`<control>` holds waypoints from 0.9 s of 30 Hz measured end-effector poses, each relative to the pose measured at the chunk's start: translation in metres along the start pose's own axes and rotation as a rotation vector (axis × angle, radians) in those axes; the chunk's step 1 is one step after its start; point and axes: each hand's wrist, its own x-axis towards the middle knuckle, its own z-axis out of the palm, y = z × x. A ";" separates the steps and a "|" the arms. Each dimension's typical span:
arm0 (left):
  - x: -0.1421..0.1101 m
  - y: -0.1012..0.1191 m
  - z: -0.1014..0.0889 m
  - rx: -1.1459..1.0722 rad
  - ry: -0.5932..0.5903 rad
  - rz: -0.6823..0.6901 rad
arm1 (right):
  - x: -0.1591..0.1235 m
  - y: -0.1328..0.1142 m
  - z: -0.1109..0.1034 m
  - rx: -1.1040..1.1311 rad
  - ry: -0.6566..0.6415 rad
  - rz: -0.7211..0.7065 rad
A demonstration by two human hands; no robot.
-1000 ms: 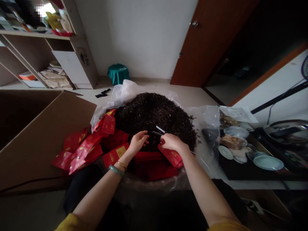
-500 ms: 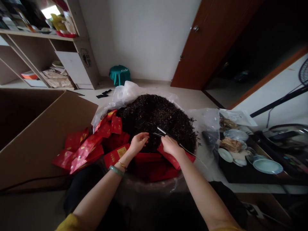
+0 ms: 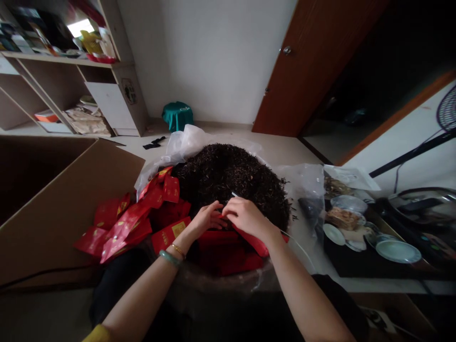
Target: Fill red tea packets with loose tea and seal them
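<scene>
Counts, placed from the tea heap (image 3: 231,178):

- Tea heap: one, on one clear bag (image 3: 185,140).
- Hands: two, left hand (image 3: 206,219) and right hand (image 3: 244,216), touching at the heap's near edge.
- Red packets (image 3: 124,223): a loose pile left of the heap, overlapping, well over ten; exact number cannot be told.
- Carton (image 3: 53,199): one, far left.
- Dishes (image 3: 397,251): about five, right of the heap.
- Green stool (image 3: 177,115): one, behind.
- Bracelets (image 3: 170,257): two, on the left wrist.

Tea heap (image 3: 231,175) ahead, packets (image 3: 124,223) leftward
</scene>
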 end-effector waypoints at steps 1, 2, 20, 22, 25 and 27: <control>-0.001 0.001 -0.001 -0.024 -0.007 0.032 | 0.000 -0.003 0.002 0.020 -0.025 -0.074; -0.002 0.002 -0.002 -0.037 0.004 0.076 | 0.001 -0.004 0.004 0.048 -0.053 -0.130; 0.002 -0.001 -0.005 0.008 0.240 0.296 | 0.011 0.025 0.040 -0.338 0.491 0.118; 0.002 -0.001 -0.005 0.092 0.239 0.321 | 0.010 0.029 0.038 -0.317 0.560 0.114; 0.005 -0.002 -0.007 0.219 0.275 0.384 | 0.010 0.034 0.034 -0.184 0.539 0.090; 0.007 -0.003 -0.009 0.249 0.301 0.409 | 0.010 0.035 0.031 -0.021 0.452 0.091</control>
